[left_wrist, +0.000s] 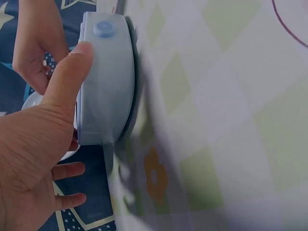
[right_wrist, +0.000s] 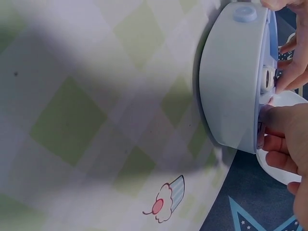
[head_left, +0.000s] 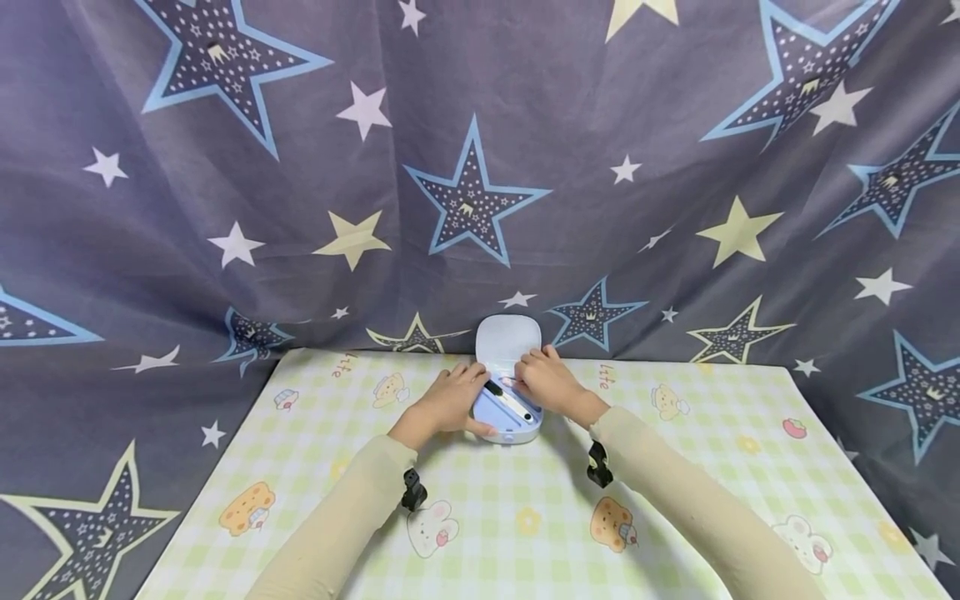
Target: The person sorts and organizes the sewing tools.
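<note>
A pale blue and white rounded case (head_left: 507, 436) sits at the table's far edge, its lid (head_left: 508, 335) raised against the curtain. Inside lies a slim white stick-like tool with a black end (head_left: 515, 403), slanting across the blue tray. My left hand (head_left: 450, 400) grips the case's left side, its thumb (left_wrist: 72, 72) against the front wall beside a round blue button (left_wrist: 104, 29). Reaching over the right rim, my right hand (head_left: 551, 385) has curled fingers (right_wrist: 279, 159) at the tray's right rear. What lies between those fingertips is hidden.
A green-and-white checked cloth with cartoon prints covers the table (head_left: 525, 550). Behind it hangs a dark star-patterned curtain (head_left: 315, 167), close to the raised lid. Both forearms come in from the front, a black strap buckle (head_left: 599, 465) on each wrist.
</note>
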{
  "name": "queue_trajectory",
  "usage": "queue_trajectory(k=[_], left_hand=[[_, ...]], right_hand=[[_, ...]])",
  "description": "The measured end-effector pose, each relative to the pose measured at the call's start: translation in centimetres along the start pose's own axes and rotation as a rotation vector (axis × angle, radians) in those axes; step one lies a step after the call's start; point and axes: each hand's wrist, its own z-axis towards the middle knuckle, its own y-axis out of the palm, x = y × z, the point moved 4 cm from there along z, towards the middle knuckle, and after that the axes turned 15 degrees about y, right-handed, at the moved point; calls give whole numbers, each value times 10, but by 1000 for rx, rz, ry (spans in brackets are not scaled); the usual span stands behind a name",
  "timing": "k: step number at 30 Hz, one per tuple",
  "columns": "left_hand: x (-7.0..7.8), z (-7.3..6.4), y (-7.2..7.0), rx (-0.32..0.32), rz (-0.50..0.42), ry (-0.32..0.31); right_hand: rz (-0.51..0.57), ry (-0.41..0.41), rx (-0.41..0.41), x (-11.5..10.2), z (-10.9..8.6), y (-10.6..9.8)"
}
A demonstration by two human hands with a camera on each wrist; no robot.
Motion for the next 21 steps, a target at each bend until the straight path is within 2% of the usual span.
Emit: queue_trajectory(k=[5, 12, 16, 21], left_hand=[[2, 4, -4, 10, 76, 33], [2, 3, -6, -18, 189, 65], [3, 4, -6, -6, 191, 63], [3, 3, -7, 20, 147, 70]], right_hand=[[29, 33, -11, 1, -1, 0], [70, 47, -13, 1, -5, 1], [131, 43, 12, 4, -8, -6], [242, 48, 58, 10, -12, -21]])
